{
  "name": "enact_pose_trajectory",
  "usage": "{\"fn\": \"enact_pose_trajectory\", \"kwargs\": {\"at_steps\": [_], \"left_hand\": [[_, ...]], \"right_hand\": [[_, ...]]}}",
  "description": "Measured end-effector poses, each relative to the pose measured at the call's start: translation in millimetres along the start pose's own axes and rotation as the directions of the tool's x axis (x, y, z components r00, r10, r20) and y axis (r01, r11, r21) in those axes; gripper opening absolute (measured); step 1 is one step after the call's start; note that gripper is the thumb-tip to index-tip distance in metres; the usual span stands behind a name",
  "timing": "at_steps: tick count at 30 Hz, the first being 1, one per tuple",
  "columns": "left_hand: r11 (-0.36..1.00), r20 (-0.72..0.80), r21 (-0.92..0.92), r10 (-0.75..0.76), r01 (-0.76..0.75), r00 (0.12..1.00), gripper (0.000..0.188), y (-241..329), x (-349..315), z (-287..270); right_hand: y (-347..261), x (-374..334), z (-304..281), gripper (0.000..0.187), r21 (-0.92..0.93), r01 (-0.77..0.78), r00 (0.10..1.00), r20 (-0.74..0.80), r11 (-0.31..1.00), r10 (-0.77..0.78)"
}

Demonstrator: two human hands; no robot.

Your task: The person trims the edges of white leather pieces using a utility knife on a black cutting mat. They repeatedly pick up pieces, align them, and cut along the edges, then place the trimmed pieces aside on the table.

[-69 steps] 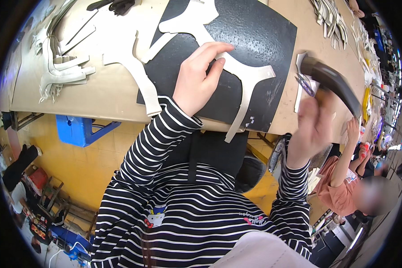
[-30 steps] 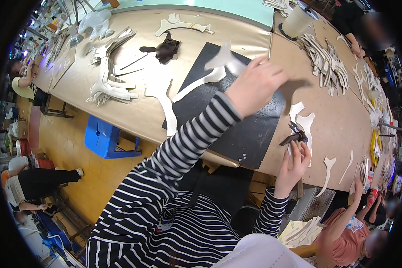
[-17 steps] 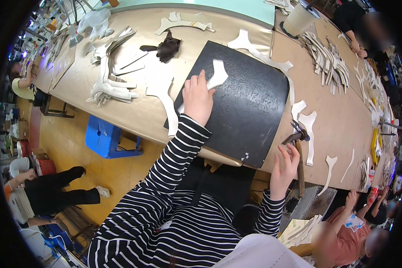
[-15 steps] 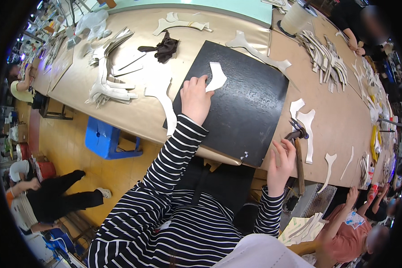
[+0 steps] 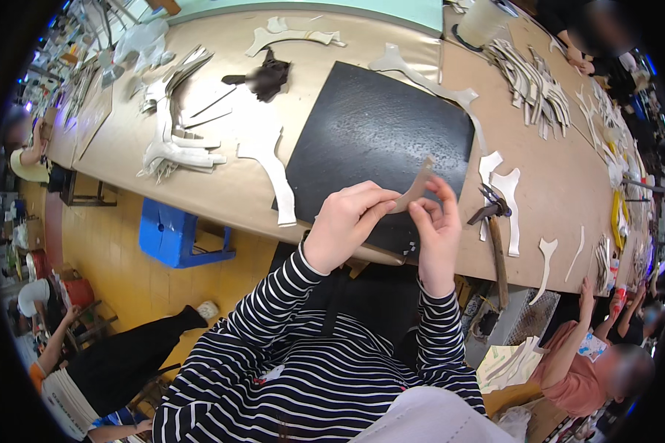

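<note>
Over the near part of a black board (image 5: 369, 118), my left hand (image 5: 351, 225) pinches one end of a curved cut-out piece (image 5: 415, 190), pale brown on the side that shows. My right hand (image 5: 437, 232) has its thumb and fingers closed on the same piece from the other side. The piece is tilted up off the board, its tip pointing away from me. A larger white forked cut-out (image 5: 275, 173) lies left of the board. More white cut-outs (image 5: 506, 196) lie to its right, beside a wooden-handled hammer (image 5: 498, 258) with a dark head.
Stacked cut-outs (image 5: 177, 140) and a dark crumpled cloth (image 5: 270, 77) lie on the left of the table. Another pile (image 5: 528, 85) and a large thread spool (image 5: 484, 26) stand farther right. A blue stool (image 5: 174, 232) is on the floor. Other people work around the table.
The piece has been lifted off the board and brought nearer to me. My right hand has moved left from beside the hammer to meet my left hand at the piece.
</note>
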State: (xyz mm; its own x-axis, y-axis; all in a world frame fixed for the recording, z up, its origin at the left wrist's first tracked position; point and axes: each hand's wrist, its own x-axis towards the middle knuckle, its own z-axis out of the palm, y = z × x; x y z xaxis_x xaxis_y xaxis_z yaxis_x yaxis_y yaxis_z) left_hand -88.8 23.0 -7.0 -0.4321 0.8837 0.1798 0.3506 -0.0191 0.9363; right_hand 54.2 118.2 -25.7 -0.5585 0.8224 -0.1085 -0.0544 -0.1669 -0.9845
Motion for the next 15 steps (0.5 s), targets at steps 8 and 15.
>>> {"fn": "enact_pose_trajectory", "kwargs": {"at_steps": [8, 15], "left_hand": [[0.980, -0.080, 0.129, 0.164, -0.153, 0.983, 0.021, -22.5, -19.0, -22.9], [0.882, -0.468, 0.059, -0.389, 0.467, 0.793, 0.068, -92.6, -27.2, -81.1]], "right_hand": [[-3.9, -13.6, -2.0, 0.009, 0.136, -0.050, 0.998, -0.018, 0.989, 0.053], [-10.6, -7.5, -18.9, 0.011, 0.214, -0.040, 0.992, -0.112, 0.976, 0.065]]}}
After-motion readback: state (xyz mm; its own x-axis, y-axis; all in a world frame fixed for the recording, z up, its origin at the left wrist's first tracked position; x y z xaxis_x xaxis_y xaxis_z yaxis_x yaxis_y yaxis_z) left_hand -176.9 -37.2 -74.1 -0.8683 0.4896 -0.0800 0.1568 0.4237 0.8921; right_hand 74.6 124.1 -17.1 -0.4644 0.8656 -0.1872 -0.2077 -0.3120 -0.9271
